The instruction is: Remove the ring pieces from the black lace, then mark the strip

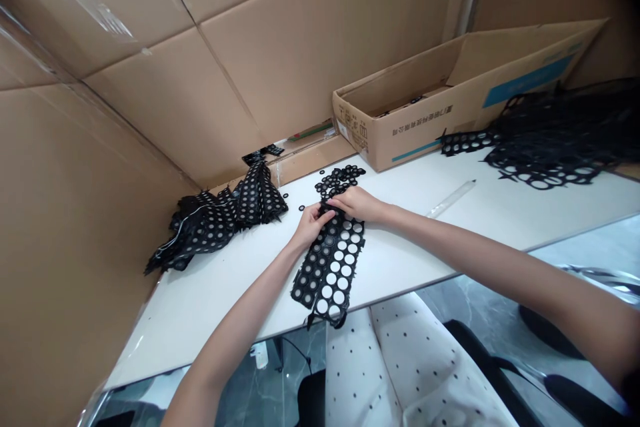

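So both hands are working the far end of a black punched sheet (330,267) lying flat at the middle of the white counter (200,307), its near end hanging slightly past the front edge. The left hand (313,223) has its fingers pinched on the sheet's top left corner, and the right hand (357,203) lies knuckles up across the top edge, fingers curled down onto it. Just past the hands at 12 o'clock sits a little heap of loose black rings (337,180). Over at 9 o'clock there's a crumpled pile of used-up sheets (220,220) against the cardboard wall. At 2 o'clock there's an open cardboard box (430,127), and at 3 o'clock a big tangle of black webbing (555,140). A clear plastic strip (450,199) lies near the right forearm.
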The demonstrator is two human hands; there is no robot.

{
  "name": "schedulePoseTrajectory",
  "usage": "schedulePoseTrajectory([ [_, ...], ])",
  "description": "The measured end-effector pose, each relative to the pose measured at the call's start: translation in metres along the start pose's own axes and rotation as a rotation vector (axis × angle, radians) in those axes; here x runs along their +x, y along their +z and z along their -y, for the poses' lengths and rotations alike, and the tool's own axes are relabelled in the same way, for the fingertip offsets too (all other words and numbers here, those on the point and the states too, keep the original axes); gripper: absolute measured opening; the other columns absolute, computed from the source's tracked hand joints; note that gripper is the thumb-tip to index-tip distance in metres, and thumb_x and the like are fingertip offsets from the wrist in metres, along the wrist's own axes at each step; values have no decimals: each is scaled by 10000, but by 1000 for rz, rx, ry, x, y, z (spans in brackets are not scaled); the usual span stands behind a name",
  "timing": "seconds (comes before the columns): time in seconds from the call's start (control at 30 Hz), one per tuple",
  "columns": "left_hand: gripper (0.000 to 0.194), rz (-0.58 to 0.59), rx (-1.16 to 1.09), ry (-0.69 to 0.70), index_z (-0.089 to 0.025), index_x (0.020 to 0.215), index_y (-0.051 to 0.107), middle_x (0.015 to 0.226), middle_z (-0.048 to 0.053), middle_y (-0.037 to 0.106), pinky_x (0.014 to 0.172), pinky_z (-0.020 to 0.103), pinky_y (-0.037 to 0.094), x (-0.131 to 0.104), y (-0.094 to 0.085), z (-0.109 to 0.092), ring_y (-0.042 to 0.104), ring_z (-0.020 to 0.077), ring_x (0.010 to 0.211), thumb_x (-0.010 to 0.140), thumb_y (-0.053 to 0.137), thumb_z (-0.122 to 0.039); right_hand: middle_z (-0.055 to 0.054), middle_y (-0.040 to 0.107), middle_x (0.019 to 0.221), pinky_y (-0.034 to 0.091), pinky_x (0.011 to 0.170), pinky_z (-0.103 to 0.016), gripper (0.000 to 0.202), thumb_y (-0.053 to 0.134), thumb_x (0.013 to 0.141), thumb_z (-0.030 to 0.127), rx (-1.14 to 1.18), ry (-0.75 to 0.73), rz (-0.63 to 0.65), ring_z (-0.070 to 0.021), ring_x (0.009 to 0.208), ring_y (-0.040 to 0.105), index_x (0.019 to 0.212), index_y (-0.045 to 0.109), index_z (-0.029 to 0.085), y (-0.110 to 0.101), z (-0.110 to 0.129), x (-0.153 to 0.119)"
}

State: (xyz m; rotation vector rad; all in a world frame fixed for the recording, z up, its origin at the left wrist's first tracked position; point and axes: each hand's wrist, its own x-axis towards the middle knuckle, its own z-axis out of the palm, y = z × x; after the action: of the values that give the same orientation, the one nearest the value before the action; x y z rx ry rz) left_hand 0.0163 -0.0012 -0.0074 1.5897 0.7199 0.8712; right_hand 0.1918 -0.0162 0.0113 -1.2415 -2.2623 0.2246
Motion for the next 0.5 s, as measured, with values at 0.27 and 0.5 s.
schedulePoseTrajectory([
  [0.27, 330, 43, -175, -42, -128, 948, 635, 877, 75, 701, 765, 317, 474, 2, 2, 0, 640, 201, 810, 728, 685, -369, 21, 461, 442, 342, 418, -250, 458, 396, 867, 526, 881, 479, -306, -129, 395, 471, 552, 414, 193, 17, 2, 8],
  [0.5, 348, 40, -271, -154, -123, 864, 628, 793, 78, 702, 704, 333, 492, 1, 5, 0, 660, 215, 723, 684, 712, -410, -5, 450, 435, 371, 393, -291, 544, 281, 828, 683, 943, 578, -317, -142, 387, 411, 599, 430, 212, 32, -3, 11],
])
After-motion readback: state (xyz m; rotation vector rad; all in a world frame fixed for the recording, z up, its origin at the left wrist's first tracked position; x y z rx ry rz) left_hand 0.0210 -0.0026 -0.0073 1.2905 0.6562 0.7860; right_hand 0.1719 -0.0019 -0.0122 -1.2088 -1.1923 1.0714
